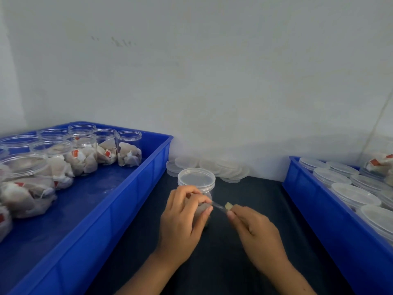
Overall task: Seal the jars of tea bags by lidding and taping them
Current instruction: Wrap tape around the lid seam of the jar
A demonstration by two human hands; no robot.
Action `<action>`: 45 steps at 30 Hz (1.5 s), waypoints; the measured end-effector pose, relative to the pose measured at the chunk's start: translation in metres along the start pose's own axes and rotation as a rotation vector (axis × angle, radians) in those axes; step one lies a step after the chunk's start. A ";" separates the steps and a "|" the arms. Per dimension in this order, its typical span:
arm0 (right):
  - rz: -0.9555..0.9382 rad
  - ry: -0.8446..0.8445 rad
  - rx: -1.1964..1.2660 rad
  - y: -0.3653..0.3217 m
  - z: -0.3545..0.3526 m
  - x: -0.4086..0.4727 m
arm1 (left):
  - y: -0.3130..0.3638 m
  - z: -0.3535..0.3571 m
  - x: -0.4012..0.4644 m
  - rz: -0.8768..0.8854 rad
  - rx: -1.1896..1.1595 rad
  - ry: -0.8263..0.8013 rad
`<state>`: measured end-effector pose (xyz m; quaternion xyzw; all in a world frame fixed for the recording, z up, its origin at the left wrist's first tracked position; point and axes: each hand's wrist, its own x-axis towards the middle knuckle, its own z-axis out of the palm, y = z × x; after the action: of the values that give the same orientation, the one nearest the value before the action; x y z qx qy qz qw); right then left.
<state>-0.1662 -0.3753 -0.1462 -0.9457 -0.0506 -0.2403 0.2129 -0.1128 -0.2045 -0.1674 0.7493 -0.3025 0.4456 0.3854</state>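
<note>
The step in hand was taping. One jar (pixel 196 184), already lidded with a clear lid (pixel 196 178), stood on the dark counter (pixel 255 241) between the two blue trays. The left hand (pixel 182 220) was curled against the jar's near side, its fingers (pixel 197 201) pinching what appeared to be one end of a strip of clear tape (pixel 219 206). The right hand (pixel 255 228) pinched the other end, which carried a small tan tab (pixel 229 206), so that the strip spanned the short gap between the hands, just beside the jar wall. Whether the left end already adhered to the jar could not be determined.

The left tray (pixel 127 199) held jars of tea bags without lids (pixel 129 148). The right tray (pixel 319 209) held lidded jars (pixel 353 194). Loose lids (pixel 212 166) lay in a pile on the counter behind the working jar.

By judgement, the next move called for laying the strip across the lid-to-wall seam under light tension, then pressing it flat. The left hand would need to steady the jar against rotation. Slack or a skewed strip would probably wrinkle and weaken the seal.
</note>
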 end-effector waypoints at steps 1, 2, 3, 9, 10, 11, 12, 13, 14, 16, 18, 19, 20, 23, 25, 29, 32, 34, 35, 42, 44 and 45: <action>-0.033 0.010 -0.046 -0.005 -0.003 0.003 | 0.001 0.001 0.001 -0.014 -0.017 0.032; -0.061 0.019 -0.105 -0.011 -0.006 0.006 | 0.001 0.001 0.002 -0.032 -0.035 0.065; -0.081 0.023 -0.172 -0.015 -0.007 0.010 | 0.000 0.001 0.004 -0.057 -0.051 0.100; -0.185 0.086 -0.465 -0.031 -0.017 0.033 | -0.006 0.001 0.007 -0.254 -0.196 0.137; -0.202 0.105 -0.446 -0.034 -0.019 0.034 | -0.007 0.003 0.006 -0.286 -0.241 0.148; -0.211 0.116 -0.432 -0.035 -0.019 0.035 | -0.010 0.005 0.006 -0.322 -0.278 0.160; -0.221 0.110 -0.422 -0.034 -0.021 0.036 | -0.013 0.008 0.005 -0.370 -0.309 0.152; -0.235 0.113 -0.422 -0.033 -0.021 0.037 | -0.017 0.010 0.005 -0.431 -0.345 0.109; -0.241 0.106 -0.427 -0.032 -0.022 0.038 | -0.019 0.012 0.006 -0.501 -0.391 0.043; -0.229 0.053 -0.441 -0.027 -0.024 0.040 | -0.023 0.016 0.008 -0.613 -0.494 -0.074; -0.200 -0.003 -0.422 -0.025 -0.026 0.040 | -0.026 0.020 0.009 -0.644 -0.542 -0.126; -0.168 -0.032 -0.395 -0.026 -0.028 0.040 | -0.028 0.020 0.009 -0.638 -0.541 -0.133; -0.135 -0.059 -0.355 -0.027 -0.031 0.040 | -0.029 0.020 0.009 -0.624 -0.533 -0.138; -0.071 -0.135 -0.278 -0.028 -0.038 0.038 | -0.031 0.014 0.008 -0.604 -0.557 -0.146; -0.056 -0.165 -0.275 -0.027 -0.044 0.039 | -0.031 0.008 0.010 -0.620 -0.591 -0.162; -0.012 -0.194 -0.207 -0.025 -0.050 0.039 | -0.026 0.004 0.014 -0.603 -0.616 -0.262; -0.013 -0.174 -0.177 -0.024 -0.049 0.040 | -0.023 0.003 0.015 -0.597 -0.645 -0.357; -0.018 -0.210 -0.143 -0.023 -0.049 0.042 | -0.022 0.003 0.016 -0.579 -0.641 -0.399; -0.015 -0.240 -0.127 -0.023 -0.049 0.042 | -0.021 0.003 0.015 -0.572 -0.642 -0.404; 0.038 -0.319 0.029 -0.022 -0.047 0.043 | -0.008 0.005 0.013 -0.425 -0.645 -0.226; 0.045 -0.311 0.071 -0.022 -0.048 0.043 | -0.005 0.004 0.014 -0.408 -0.653 -0.213; 0.045 -0.307 0.085 -0.023 -0.049 0.042 | -0.005 0.003 0.014 -0.398 -0.624 -0.230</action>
<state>-0.1548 -0.3760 -0.0787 -0.9623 -0.0714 -0.0859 0.2480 -0.1019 -0.2062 -0.1571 0.6851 -0.3137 0.1617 0.6372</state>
